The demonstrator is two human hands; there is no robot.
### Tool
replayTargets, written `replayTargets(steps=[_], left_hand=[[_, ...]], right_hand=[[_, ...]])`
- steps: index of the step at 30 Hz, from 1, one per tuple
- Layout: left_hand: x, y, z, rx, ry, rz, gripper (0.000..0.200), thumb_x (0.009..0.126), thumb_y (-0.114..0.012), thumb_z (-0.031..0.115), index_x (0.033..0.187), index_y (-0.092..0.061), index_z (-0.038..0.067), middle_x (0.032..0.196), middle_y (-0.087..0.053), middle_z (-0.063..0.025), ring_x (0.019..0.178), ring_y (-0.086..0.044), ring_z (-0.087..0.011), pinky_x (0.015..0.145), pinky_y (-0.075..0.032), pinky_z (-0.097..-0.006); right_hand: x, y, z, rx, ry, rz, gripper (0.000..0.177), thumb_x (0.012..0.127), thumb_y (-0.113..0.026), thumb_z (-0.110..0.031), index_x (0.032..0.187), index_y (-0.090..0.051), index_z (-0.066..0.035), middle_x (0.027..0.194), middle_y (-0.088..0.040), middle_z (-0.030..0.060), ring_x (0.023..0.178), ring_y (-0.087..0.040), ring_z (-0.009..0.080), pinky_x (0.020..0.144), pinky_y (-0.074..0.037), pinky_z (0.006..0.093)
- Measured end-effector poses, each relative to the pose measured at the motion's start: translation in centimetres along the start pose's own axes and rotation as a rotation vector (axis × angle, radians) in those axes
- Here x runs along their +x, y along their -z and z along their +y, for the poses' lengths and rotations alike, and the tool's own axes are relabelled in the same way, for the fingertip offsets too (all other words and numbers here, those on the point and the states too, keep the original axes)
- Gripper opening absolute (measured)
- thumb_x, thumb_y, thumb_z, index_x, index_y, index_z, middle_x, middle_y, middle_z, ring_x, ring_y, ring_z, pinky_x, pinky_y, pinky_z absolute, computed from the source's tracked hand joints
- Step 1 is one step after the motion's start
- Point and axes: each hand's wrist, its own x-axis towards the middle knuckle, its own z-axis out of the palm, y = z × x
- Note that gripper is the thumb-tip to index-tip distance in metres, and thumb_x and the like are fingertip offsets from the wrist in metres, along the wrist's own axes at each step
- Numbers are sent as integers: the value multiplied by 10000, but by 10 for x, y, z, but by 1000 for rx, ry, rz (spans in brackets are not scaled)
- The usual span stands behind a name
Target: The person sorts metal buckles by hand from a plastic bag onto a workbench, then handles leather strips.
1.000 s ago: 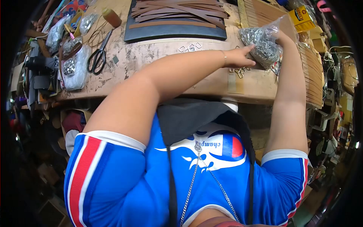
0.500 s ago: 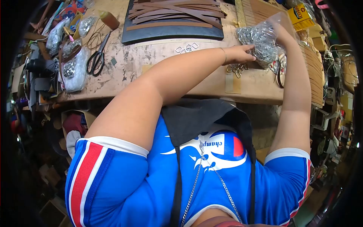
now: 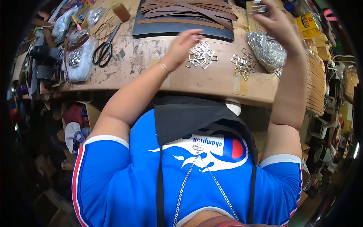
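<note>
My left hand (image 3: 181, 49) is at the left edge of a pile of rectangular metal rings (image 3: 203, 56), its fingers stretched out and holding nothing I can see. My right hand (image 3: 279, 28) is raised over the far right of the table, fingers bent around several metal rings (image 3: 259, 8); motion smears it a little. Below it lies a clear plastic bag (image 3: 266, 51) full of the same shiny rings. Between the bag and the first pile is a second, smaller cluster of metal rings (image 3: 243, 63).
Brown leather strips (image 3: 185, 9) lie on a black board (image 3: 181, 32) at the back. Black-handled scissors (image 3: 102, 53), a bottle (image 3: 121, 12) and plastic bags (image 3: 80, 62) are at the left. A yellow box (image 3: 308, 25) and slit brown sheets (image 3: 314, 83) are at the right.
My left hand has left the bag and moved left to the ring pile, which has grown. My right hand has come off the bag, now with rings in it. The view has shifted slightly.
</note>
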Motion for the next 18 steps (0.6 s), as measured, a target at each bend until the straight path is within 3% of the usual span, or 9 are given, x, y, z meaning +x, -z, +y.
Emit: replayTargets(steps=[1, 2, 3, 5, 7, 9, 12, 16, 18], left_hand=[[-16, 31, 3, 93, -62, 138, 342, 1091, -482, 207, 1378, -578, 46, 1254, -676, -96, 1178, -622, -170, 1039, -477, -323], [-34, 59, 5, 183, -101, 297, 328, 1096, -459, 192, 1356, -588, 39, 1226, -683, -104, 1169, -626, -176, 1040, -481, -336], [-53, 86, 4, 247, -149, 437, 314, 1094, -461, 186, 1328, -600, 28, 1218, -685, -105, 1145, -632, -175, 1027, -482, -328], [-91, 130, 1, 317, -195, 595, 302, 1093, -464, 180, 1300, -611, 16, 1209, -687, -106, 1121, -639, -175, 1013, -483, -320], [-124, 161, 2, 675, -224, 731, 302, 1087, -464, 176, 1286, -622, 13, 1178, -692, -126, 1107, -652, -214, 1002, -487, -336], [-142, 176, 1, 762, -225, 686, 326, 1082, -476, 196, 1321, -605, 17, 1213, -680, -151, 1138, -644, -256, 1017, -479, -361], [-159, 184, -2, 980, -225, 586, 450, 1047, -544, 279, 1427, -524, 39, 1332, -620, -193, 1238, -594, -325, 1069, -444, -404], [-161, 174, -5, 1253, -189, 464, 858, 933, -652, 516, 1596, -301, 99, 1577, -423, -172, 1446, -416, -334, 1191, -314, -444], [-158, 169, -1, 1334, -158, 429, 925, 904, -647, 573, 1611, -263, 115, 1604, -390, -142, 1474, -376, -318, 1210, -275, -445]], right_hand=[[6, -29, -27, -178, -38, -93, 322, 889, -657, -58, 1199, -583, -11, 1132, -664, 110, 1107, -631, 208, 1000, -501, 344], [28, -70, 29, -28, 192, -127, 429, 906, -743, -198, 1284, -573, -87, 936, -600, 6, 779, -563, 53, 663, -479, 238], [28, -103, -14, -82, 4, -294, 448, 896, -739, -188, 1290, -566, -64, 1024, -651, 66, 861, -626, 117, 743, -529, 268], [56, -192, -2, -44, 228, -454, 439, 878, -719, -169, 1274, -567, -50, 1089, -701, 167, 958, -680, 258, 830, -561, 401], [63, -253, -38, -72, 109, -655, 485, 832, -740, -176, 1276, -585, -56, 1076, -711, 191, 980, -689, 308, 860, -549, 427], [81, -326, -25, -224, 382, -690, 523, 778, -761, -172, 1266, -608, -63, 1089, -687, 197, 1012, -678, 357, 869, -543, 437], [83, -378, -22, -298, 458, -652, 541, 758, -760, -161, 1272, -622, -68, 1101, -649, 187, 1030, -651, 389, 878, -538, 439], [86, -370, -41, -345, 447, -691, 643, 747, -798, -233, 1343, -608, -84, 1168, -615, 191, 1063, -637, 389, 905, -531, 442], [90, -357, -42, -252, 368, -712, 500, 794, -795, -264, 1224, -681, -37, 1159, -677, 199, 1065, -660, 364, 932, -529, 413]])
